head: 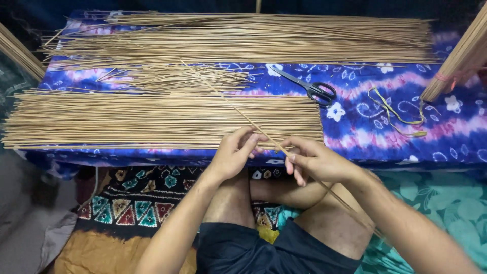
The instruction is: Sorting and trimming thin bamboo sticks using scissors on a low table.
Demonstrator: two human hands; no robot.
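A long thin tan stick [231, 105] runs diagonally from the upper left, over the stick piles, down past my right forearm. My left hand [235, 152] pinches it near the front edge of the cloth-covered surface. My right hand [313, 160] grips the same stick a little lower, fingers curled around it. Both hands sit just in front of a wide flat pile of similar sticks [152, 119]. A second long pile of sticks [243, 40] lies along the far side, with a smaller loose heap [177, 77] between the two.
Black-handled scissors [312, 89] lie on the blue and purple patterned cloth [446, 137] to the right of the piles. A yellow-green cord [395, 114] lies further right. Tied stick bundles lean in at the right [459, 58] and left [18, 53] edges. My bare knees rest on patterned mats below.
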